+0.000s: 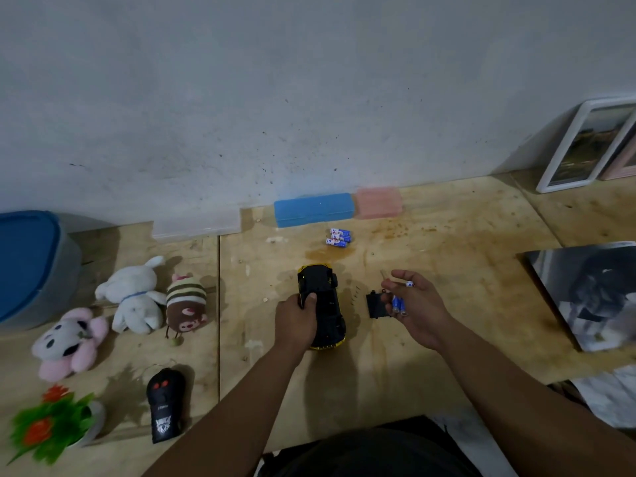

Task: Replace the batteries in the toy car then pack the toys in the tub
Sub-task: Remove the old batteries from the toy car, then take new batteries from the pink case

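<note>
Head camera looks down on a stained plywood tabletop (430,339) set against a speckled grey wall (275,80). A white picture frame (581,146) leans at the far right.

At the centre, the yellow and black plastic toy car (323,304) lies upside down, black underside showing. The left hand (296,321) grips its left side, thumb over the chassis. Just right of the car rests a small black battery cover (377,304). Above it the right hand (418,304) hovers, fingers curled around several blue cylindrical batteries (399,304); their print is too blurred to read. More blue and white batteries (339,237) lie farther back, near a blue plastic case (315,208) and a pink case (378,203).

On the left sit three plush toys (134,294), a black remote control (165,406) with unreadable lettering, a fake green plant (51,425), and a grey tub with a blue lid (31,266).
</note>
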